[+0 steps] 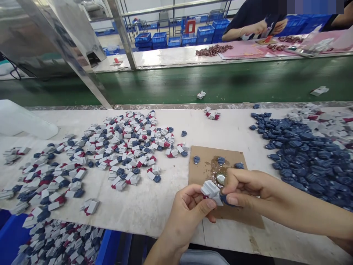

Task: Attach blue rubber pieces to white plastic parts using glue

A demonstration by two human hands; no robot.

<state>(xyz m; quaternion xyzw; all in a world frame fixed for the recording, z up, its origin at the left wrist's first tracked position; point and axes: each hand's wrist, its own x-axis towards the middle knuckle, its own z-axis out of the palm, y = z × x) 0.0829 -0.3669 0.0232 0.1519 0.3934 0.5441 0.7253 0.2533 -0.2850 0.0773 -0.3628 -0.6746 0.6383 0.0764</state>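
Observation:
My left hand [190, 211] pinches a small grey plastic part [211, 189] with a bit of dark red on it. From the right, my right hand [242, 187] grips a small dark blue plastic piece [224, 199] between thumb and forefinger, up against the grey part. Fingers hide most of the blue piece. Both hands are above a brown cardboard sheet [200, 173] with a wet brown patch. On the sheet stand a small round cap-like dish [220, 179] and three loose blue pieces, one of them a blue piece [196, 159] at the left.
A heap of blue pieces [300, 151] lies at right, beside grey parts [331, 121]. Grey, red and blue assemblies [124, 143] cover the left; more fill a blue bin [110, 246] below. Beyond runs a green conveyor belt [165, 86]. A co-worker's hands [259, 28] are across it.

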